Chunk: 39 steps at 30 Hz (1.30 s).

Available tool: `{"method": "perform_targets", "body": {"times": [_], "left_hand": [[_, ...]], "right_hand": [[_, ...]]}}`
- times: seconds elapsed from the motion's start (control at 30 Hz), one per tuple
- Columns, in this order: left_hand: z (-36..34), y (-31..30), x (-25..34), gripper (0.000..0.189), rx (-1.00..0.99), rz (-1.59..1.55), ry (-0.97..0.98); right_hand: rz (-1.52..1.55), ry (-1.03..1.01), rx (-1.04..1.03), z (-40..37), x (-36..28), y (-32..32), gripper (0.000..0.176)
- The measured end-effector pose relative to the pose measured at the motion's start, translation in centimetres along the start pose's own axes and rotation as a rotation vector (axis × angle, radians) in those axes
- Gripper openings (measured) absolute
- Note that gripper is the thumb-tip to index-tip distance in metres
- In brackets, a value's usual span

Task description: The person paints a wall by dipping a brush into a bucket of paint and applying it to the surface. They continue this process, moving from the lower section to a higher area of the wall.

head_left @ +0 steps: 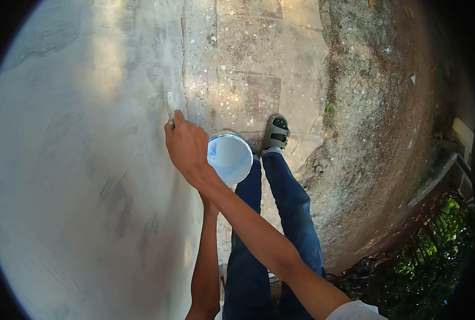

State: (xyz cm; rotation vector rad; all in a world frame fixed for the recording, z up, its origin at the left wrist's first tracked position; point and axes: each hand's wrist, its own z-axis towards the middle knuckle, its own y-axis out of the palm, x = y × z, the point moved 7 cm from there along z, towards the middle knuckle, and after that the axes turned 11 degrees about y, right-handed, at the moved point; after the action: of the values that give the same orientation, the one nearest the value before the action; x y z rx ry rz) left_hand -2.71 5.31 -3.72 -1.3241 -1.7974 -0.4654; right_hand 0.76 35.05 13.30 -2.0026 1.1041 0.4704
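Observation:
My right hand [188, 143] is closed around a paintbrush [170, 101], whose pale end meets the lower part of the grey-white wall [88, 160]. Most of the brush's handle is hidden in my fingers. A round white bucket [232, 157] with bluish-white smears inside is just right of my right wrist, in front of my lower leg and covering one foot. My left hand [207, 202] is at the bucket's near side, mostly behind my right forearm. Its fingers are hidden, but the bucket appears held up by it.
A paved strip [248, 53] with white spatters runs along the wall's foot. One sandal [276, 132] stands on it. Bare cracked soil [376, 133] lies to the right. Boards [435, 178] and green plants [435, 245] are at the lower right.

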Motion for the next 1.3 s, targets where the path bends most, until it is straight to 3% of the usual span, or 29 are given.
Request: {"method": "perform_targets", "body": {"times": [0.17, 0.2, 0.27, 0.43, 0.5, 0.53, 0.6, 0.77, 0.83, 0.97, 1.03, 1.13, 1.3], "left_hand": [[-2.6, -1.3, -2.0, 0.061, -0.064, 0.103, 0.137], [-2.2, -0.2, 1.7, 0.061, -0.064, 0.101, 0.138], [-2.3, 2.6, 9.0, 0.054, 0.099, -0.309, -0.379], [-2.6, 2.6, 8.7, 0.05, 0.129, -0.295, -0.394], [-2.4, 4.1, 10.7, 0.051, 0.153, -1.066, -0.249], [-2.2, 4.1, 11.1, 0.051, 0.154, -1.067, -0.247], [-1.9, 3.1, 11.9, 0.058, 0.129, -0.218, -0.353], [-1.4, 4.4, 14.5, 0.05, 0.107, -0.174, -0.274], [-1.1, 4.8, 14.6, 0.051, 0.105, -0.137, -0.242], [-1.4, 6.0, 15.3, 0.053, 0.06, -0.088, -0.204], [-1.6, 6.7, 15.6, 0.056, 0.044, -0.078, -0.164], [-2.1, 7.7, 16.6, 0.059, 0.04, -0.056, -0.184], [-2.3, 9.1, 18.3, 0.058, 0.01, -0.012, -0.137]], "right_hand": [[0.045, -0.104, 0.006, -1.2, -3.5, -1.6, 0.018], [0.082, -0.141, -0.021, -2.3, -4.7, -1.6, 0.019], [0.12, -0.178, -0.044, -4.5, -6.3, -2.5, 0.02], [0.192, -0.24, -0.063, -7.9, -5.8, -7.7, 0.028], [0.156, -0.071, -0.182, -7.1, -3.6, -11.0, 0.033], [0.241, -0.006, -0.176, -6.7, -1.8, -12.6, 0.032], [0.312, 0.055, -0.207, -5.9, 2.6, -15.6, 0.032], [-0.088, 0.188, -0.302, -6.7, 7.6, -20.8, 0.028], [-0.297, 0.014, -0.327, -7.2, 9.7, -19.0, 0.025], [-0.423, -0.076, -0.211, -6.9, 14.7, -13.0, 0.025], [-0.497, -0.082, -0.08, -6.0, 15.8, -10.9, 0.029], [-0.581, -0.15, -0.049, -5.4, 15.6, -8.7, 0.032], [-0.581, -0.221, -0.164, -5.3, 15.2, -6.9, 0.038]]}}
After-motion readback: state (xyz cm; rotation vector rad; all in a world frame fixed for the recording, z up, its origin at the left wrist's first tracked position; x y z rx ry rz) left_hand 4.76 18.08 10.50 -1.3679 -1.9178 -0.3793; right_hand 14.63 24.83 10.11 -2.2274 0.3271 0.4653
